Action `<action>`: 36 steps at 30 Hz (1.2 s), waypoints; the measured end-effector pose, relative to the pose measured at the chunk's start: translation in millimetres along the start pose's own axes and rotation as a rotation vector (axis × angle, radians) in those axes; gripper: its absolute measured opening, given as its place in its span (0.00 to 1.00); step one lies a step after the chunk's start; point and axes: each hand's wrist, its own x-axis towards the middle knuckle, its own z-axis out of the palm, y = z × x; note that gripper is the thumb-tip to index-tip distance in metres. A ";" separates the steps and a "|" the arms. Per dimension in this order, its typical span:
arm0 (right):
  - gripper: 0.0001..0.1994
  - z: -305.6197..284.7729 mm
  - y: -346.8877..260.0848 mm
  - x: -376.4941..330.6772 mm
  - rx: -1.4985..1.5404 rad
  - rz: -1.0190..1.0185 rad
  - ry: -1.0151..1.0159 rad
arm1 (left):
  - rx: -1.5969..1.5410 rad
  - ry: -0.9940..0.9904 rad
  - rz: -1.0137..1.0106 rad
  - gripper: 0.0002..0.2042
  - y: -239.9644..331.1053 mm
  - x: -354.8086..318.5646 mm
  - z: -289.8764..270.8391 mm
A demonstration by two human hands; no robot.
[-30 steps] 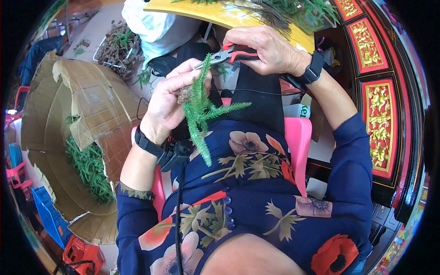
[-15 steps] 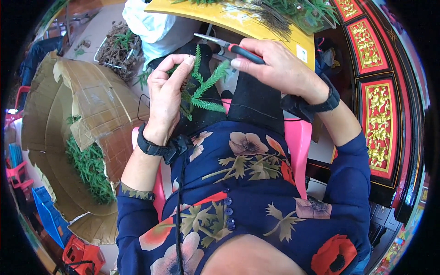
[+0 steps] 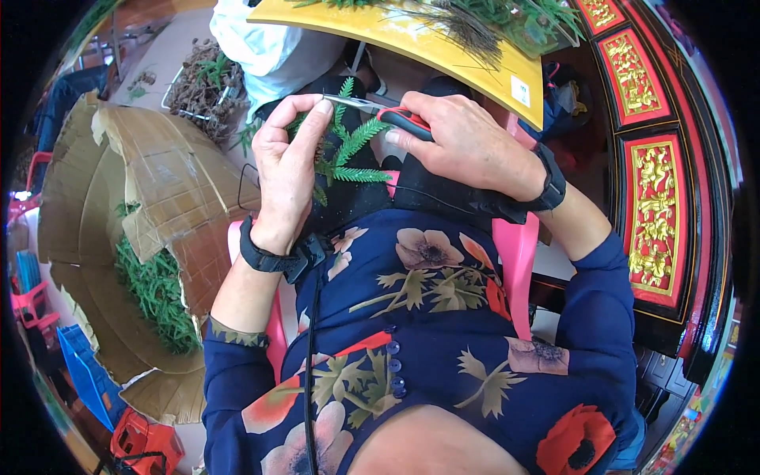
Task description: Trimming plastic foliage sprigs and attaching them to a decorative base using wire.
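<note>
Person seated, working over the lap. Left hand (image 3: 289, 162) raised, fingers closed around the stem of a green fern-like sprig (image 3: 348, 146); fronds fan out to the right of the thumb, toward the other hand. Right hand (image 3: 467, 142) closed around red-handled scissors (image 3: 380, 111), metal blades pointing left so the tips lie just at the top of the sprig, close to the left fingertips. Whether the blades are biting the stem or only resting against it, I cannot tell.

Progress, judged from the layout: an opened cardboard box (image 3: 127, 206) at the person's left holds a heap of similar green sprigs (image 3: 158, 293), so plenty appear untrimmed. A yellow tray (image 3: 412, 39) ahead carries loose greenery and dark stems, possibly finished pieces or offcuts. A wire basket (image 3: 202, 83) of brownish bits sits beyond the box. This looks like one sprig in a long run.
</note>
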 end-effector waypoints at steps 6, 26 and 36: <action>0.16 2.9 0.4 0.0 -0.024 0.001 0.003 | 0.048 0.005 0.016 0.05 -0.7 -1.0 -1.1; 0.14 10.4 8.4 8.2 0.052 -0.035 0.028 | 0.019 0.007 -0.055 0.06 -1.5 3.3 -2.1; 0.07 18.5 1.9 18.9 -1.000 -0.229 0.522 | -0.188 -0.043 -0.380 0.07 -20.0 14.5 -14.6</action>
